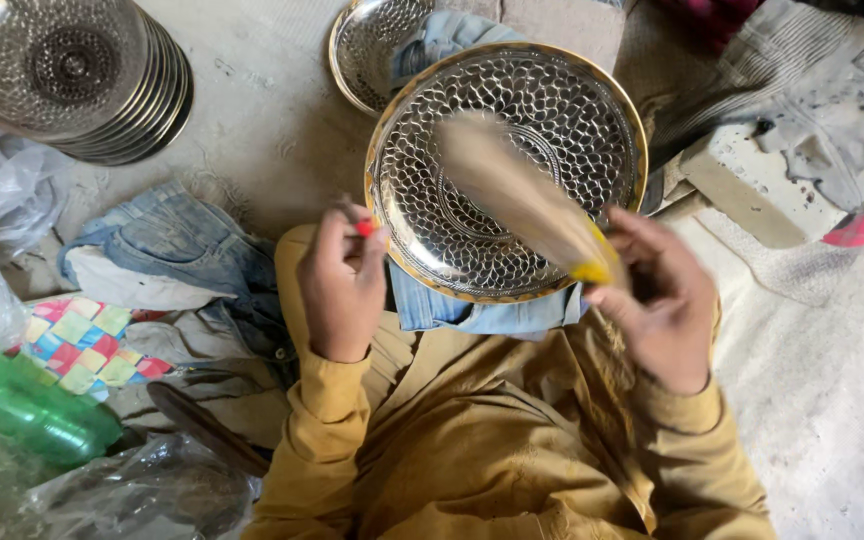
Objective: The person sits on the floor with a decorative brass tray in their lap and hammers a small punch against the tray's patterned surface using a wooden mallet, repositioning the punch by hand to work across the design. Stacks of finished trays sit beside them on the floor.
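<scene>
Your left hand (340, 285) is closed at the near rim of the embossed metal plate (507, 170), fingers curled together and pinching that edge beside something small and red — what it is I cannot tell. Your right hand (657, 300) has its fingers clamped around the yellow-bound handle of a brush (512, 190) whose pale bristles are blurred across the plate's face.

The plate rests tilted on your lap over a fold of blue denim cloth (472, 315), held only at 1 rim. I judge that a hard stroke from the brush could twist it out of your pinch and send it sliding off the cloth onto the concrete floor (272, 130), denting the gilt edge. A stroke that overruns the rim could also catch your left fingers.

The plate itself is round and silvery, covered in a scale-like hammered pattern with a ringed centre and a thin gold-coloured border; it gleams evenly where the brush does not hide it.

Beyond it, a second similar plate (372, 40) lies partly under the cloth, and a stack of plates (72, 75) sits at the far left.
</scene>
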